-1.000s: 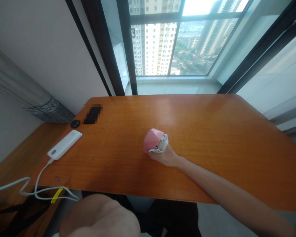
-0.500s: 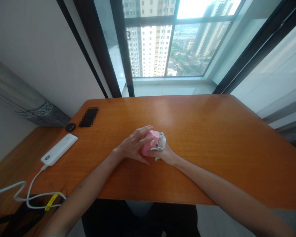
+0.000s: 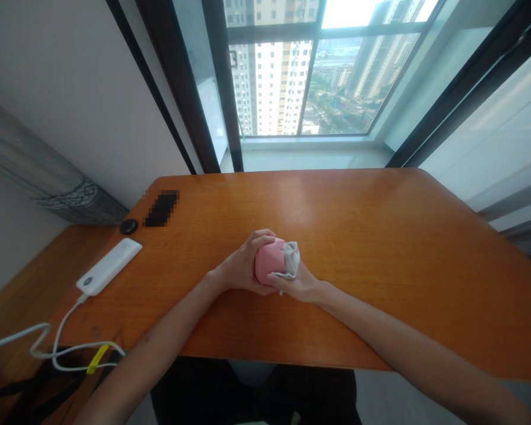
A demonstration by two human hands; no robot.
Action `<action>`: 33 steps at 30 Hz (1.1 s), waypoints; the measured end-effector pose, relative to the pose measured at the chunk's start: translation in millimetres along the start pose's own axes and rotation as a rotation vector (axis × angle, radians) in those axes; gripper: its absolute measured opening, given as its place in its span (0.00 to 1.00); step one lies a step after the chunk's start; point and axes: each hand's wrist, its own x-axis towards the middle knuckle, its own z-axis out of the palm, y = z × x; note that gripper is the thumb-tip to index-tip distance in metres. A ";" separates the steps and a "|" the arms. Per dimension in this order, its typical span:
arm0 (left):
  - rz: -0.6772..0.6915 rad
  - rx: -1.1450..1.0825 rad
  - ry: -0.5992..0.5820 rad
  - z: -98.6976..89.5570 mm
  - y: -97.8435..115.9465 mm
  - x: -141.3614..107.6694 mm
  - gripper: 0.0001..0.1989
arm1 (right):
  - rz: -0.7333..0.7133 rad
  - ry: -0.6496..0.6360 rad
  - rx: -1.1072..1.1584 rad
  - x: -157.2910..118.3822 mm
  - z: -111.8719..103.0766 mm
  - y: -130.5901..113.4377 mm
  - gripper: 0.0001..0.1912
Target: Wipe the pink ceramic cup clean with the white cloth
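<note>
Between my hands, above the near middle of the table, is a pink rounded object (image 3: pixel 269 262) whose exact kind I cannot make out. A greyish-white cloth pouch (image 3: pixel 291 260) is bunched at its right end. My left hand (image 3: pixel 248 263) curls around the pink object from the left, fingers over its far side and thumb along the near side. From the right, my right hand (image 3: pixel 301 284) grips the cloth pouch, its thumb lying across the near edge of the pink object. The right fingers are mostly hidden behind the pouch.
The wooden table (image 3: pixel 380 254) stands before a window. At its left lie a white power bank (image 3: pixel 110 267) with a white cable (image 3: pixel 64 326) plugged in, a black round item (image 3: pixel 128 226) and a pixelated black rectangle (image 3: pixel 161 208). A yellow tag (image 3: pixel 98 358) hangs on the cable.
My left hand has closed around the pink object; its fingers were spread loosely over it before. More of the pink face shows now. The right hand keeps its hold.
</note>
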 end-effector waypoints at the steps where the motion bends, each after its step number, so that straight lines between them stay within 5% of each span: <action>1: -0.073 -0.099 -0.014 1.2 0.7 -2.1 0.58 | -0.075 -0.025 -0.060 0.6 0.9 0.7 0.20; 4: -0.214 -0.297 -0.051 4.0 2.6 -7.2 0.57 | -0.203 -0.096 -0.185 3.1 2.5 4.0 0.20; 7: -0.220 -0.288 -0.043 2.6 3.4 -7.9 0.62 | -0.167 -0.087 -0.217 3.7 1.8 7.3 0.22; 15: 0.066 0.187 -0.083 -17.4 -0.7 -4.1 0.74 | -0.004 0.065 -0.076 -3.4 -4.2 3.8 0.35; 18: 0.047 0.265 -0.087 -15.6 2.8 -2.5 0.69 | 0.044 0.038 -0.027 -4.7 -5.5 3.6 0.31; 23: -0.028 0.121 -0.005 -3.7 7.3 -0.4 0.61 | 0.047 0.069 -0.022 -6.1 -4.8 9.3 0.30; 28: -0.271 -0.250 -0.035 4.1 4.3 -5.8 0.52 | -0.037 -0.015 -0.118 -7.7 -3.5 9.7 0.30; 33: -0.168 -0.118 -0.019 -4.1 2.3 -6.9 0.65 | 0.015 0.037 -0.103 -7.7 -4.4 7.9 0.30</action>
